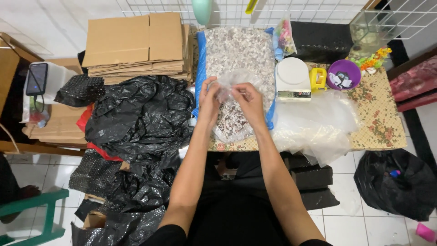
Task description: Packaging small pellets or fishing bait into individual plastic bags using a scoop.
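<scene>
A small clear plastic bag (233,109), partly filled with pale and brown gravel, hangs between the 2 hands just above the near edge of the table (382,123). The left hand (208,101) pinches the bag's mouth on one side with fingertips pressed together on the film; the right hand (248,101) pinches the other side the same way. The bag's filled bottom sags toward the table edge.

Directly behind it lies a large open sack of the same gravel (236,52), edged in blue. Beside that sits a white digital scale (292,78), then a yellow tape dispenser (317,77) and a purple bowl (344,74). Loose clear plastic bags (314,127) pile to the right; black plastic bags (139,118) and flattened cardboard (136,43) fill the left.

The risk, as I judge it, is a slip: the thin film is held only at its top, so the weight below could pull it free or tear it, scattering gravel over the table edge to the floor.
</scene>
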